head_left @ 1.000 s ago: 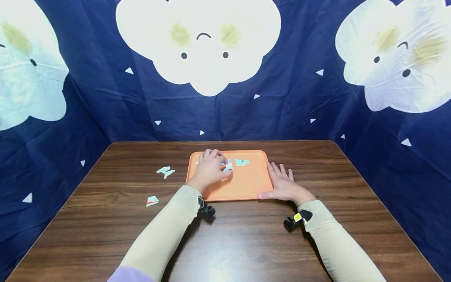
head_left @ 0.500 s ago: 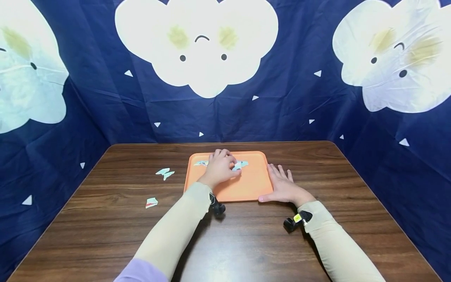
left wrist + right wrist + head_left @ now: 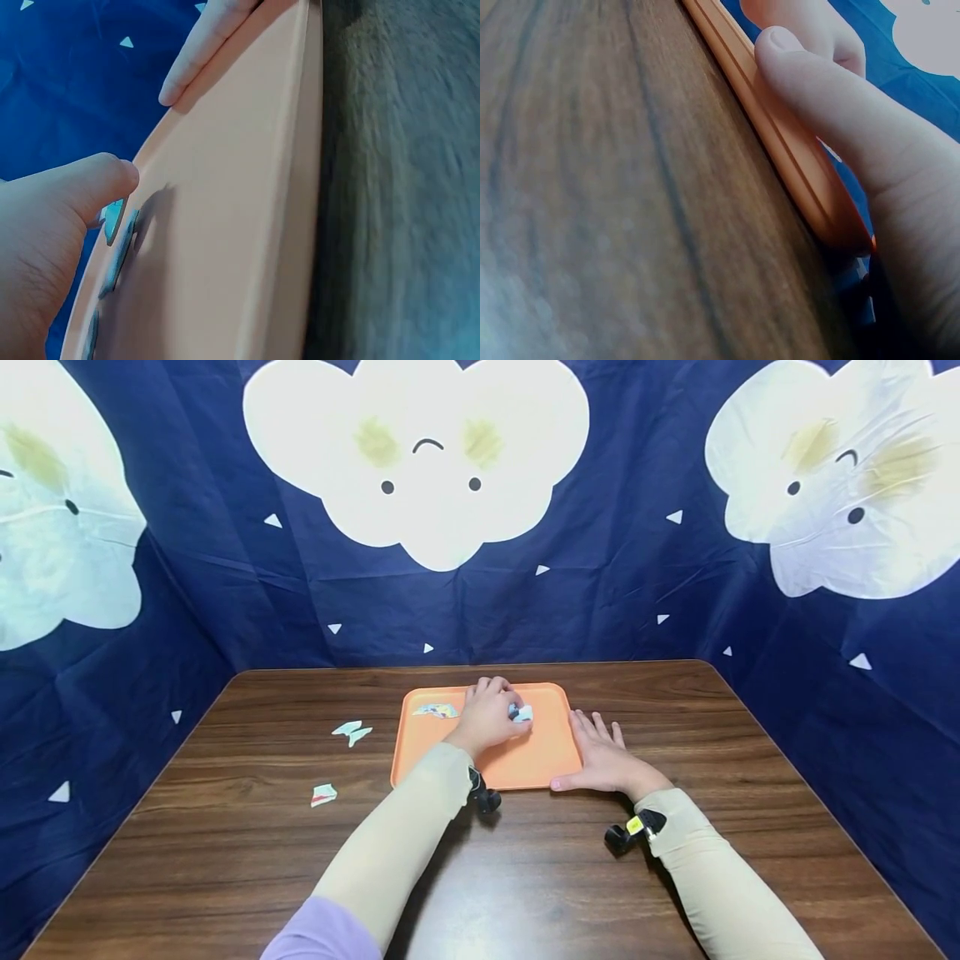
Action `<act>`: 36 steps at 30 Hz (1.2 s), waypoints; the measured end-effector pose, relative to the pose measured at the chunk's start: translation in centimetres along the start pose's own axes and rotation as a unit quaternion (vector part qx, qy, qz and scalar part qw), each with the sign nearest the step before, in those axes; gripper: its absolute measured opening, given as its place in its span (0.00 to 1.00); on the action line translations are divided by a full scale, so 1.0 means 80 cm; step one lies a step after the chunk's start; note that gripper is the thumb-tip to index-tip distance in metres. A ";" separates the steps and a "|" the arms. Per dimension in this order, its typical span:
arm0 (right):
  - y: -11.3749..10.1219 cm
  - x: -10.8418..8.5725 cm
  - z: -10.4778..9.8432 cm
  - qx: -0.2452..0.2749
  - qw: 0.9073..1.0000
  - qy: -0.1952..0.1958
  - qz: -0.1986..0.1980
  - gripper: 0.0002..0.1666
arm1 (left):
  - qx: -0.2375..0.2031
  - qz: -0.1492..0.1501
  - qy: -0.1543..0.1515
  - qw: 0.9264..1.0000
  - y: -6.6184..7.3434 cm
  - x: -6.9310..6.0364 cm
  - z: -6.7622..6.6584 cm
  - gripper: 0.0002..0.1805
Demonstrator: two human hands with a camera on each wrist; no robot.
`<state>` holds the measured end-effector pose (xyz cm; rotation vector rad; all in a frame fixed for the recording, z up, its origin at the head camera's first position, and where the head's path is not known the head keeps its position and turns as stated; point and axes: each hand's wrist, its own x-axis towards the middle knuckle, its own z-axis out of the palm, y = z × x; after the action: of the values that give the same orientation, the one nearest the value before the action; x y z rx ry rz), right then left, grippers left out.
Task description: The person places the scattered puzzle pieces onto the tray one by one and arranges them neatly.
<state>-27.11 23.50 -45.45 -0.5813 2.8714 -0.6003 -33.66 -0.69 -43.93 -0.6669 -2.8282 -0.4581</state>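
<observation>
Work appears partway: flat, irregular light-blue printed pieces lie on the shallow orange rectangular tray, with two pale-blue scraps and one red-marked scrap left on the brown wood-grain table. The left hand pinches a pale-blue piece over the tray's right half; the right hand, fingers spread, touches its rim. The left fingertips and any pieces beneath are partly hidden.

Head view above, facing forward-down, both wrist views close, tilted, facing the shared orange tray
</observation>
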 end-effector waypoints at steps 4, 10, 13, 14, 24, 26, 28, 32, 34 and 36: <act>0.000 0.000 0.000 0.001 1.000 0.002 -0.002 0.83 | -0.002 0.000 -0.010 1.000 0.008 0.005 -0.001 0.20; 0.003 0.000 0.002 -0.001 1.000 0.005 -0.003 0.82 | 0.006 0.000 -0.034 0.999 0.018 0.013 0.002 0.20; 0.003 -0.001 0.002 -0.003 1.000 0.008 -0.005 0.83 | 0.012 0.003 -0.037 0.999 0.022 0.017 0.007 0.20; 0.003 -0.001 0.001 -0.003 1.000 0.008 -0.006 0.83 | 0.016 0.004 -0.037 0.999 0.024 0.019 0.008 0.20; -0.001 -0.001 0.000 -0.005 1.000 0.008 -0.006 0.81 | 0.026 -0.002 -0.058 0.998 0.033 0.024 0.014 0.16; -0.001 -0.001 -0.001 -0.006 1.000 0.008 -0.006 0.81 | 0.030 -0.004 -0.062 0.998 0.034 0.024 0.014 0.16; -0.001 0.000 -0.001 -0.006 1.000 0.006 -0.005 0.81 | 0.034 -0.005 -0.065 0.997 0.034 0.024 0.015 0.16; 0.001 0.001 0.000 -0.008 1.000 0.002 -0.003 0.82 | 0.033 -0.010 -0.068 0.997 0.033 0.025 0.018 0.17; 0.001 0.001 0.000 -0.010 1.000 -0.001 -0.002 0.82 | 0.033 -0.012 -0.067 0.997 0.032 0.026 0.020 0.18; 0.002 0.001 0.000 -0.009 1.000 -0.001 -0.002 0.82 | 0.035 -0.015 -0.065 0.997 0.031 0.027 0.022 0.19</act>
<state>-27.21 23.58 -45.54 -0.5914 2.8771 -0.5731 -34.57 2.88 -44.36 -0.6646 -2.9637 -0.3298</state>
